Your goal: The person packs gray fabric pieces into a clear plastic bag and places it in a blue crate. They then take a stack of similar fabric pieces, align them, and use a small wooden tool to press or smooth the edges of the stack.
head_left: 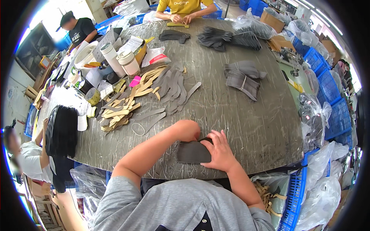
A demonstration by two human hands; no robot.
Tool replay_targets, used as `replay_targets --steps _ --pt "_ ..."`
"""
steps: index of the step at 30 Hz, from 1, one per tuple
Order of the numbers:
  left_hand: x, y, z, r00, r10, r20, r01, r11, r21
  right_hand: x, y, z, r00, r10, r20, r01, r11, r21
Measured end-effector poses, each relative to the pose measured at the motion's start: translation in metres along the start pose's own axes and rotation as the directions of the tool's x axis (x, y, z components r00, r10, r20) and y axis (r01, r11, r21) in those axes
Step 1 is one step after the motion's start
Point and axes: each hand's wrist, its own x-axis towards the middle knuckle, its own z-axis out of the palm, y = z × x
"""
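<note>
A stack of thin dark grey cut pieces (194, 153) is on the table close to my body. My right hand (220, 153) holds its right side, with the thumb on the near end and the fingers reaching past the far edge. At the far left edge of the stack my left hand (188, 130) is curled closed against it; its fingertips are hidden. Left of my left forearm lie a loose rubber band (138, 129) and two single grey strips (153, 120). Beyond them spreads a heap of grey and tan curved strips (119, 111).
Banded grey bundles (243, 79) lie to the right, with dark stacks (216, 37) farther back. Cups, including a white tumbler (111, 57), crowd the left. Blue crates (330, 90) line the right side. A person in yellow (183, 8) works opposite; others are at left.
</note>
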Motion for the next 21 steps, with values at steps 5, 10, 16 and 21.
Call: replay_targets --steps 5,10,16,21 --pt "-0.007 0.001 0.007 0.998 0.014 -0.060 -0.019 0.996 -0.089 -0.010 -0.009 0.002 0.999 0.006 -0.047 -0.007 1.000 -0.024" --pt "-0.008 0.009 0.011 0.994 0.027 -0.102 -0.038 0.993 -0.114 -0.016 -0.015 0.003 0.994 0.005 -0.109 -0.013 0.997 -0.076" --pt "-0.006 0.000 0.015 0.971 -0.016 -0.240 -0.090 0.901 -0.424 -0.028 -0.022 0.002 0.998 0.024 -0.057 -0.028 0.997 -0.070" --pt "0.002 0.034 0.016 0.976 0.019 -0.215 -0.047 0.991 -0.124 -0.032 -0.031 0.001 0.997 -0.056 -0.045 0.048 0.986 -0.162"
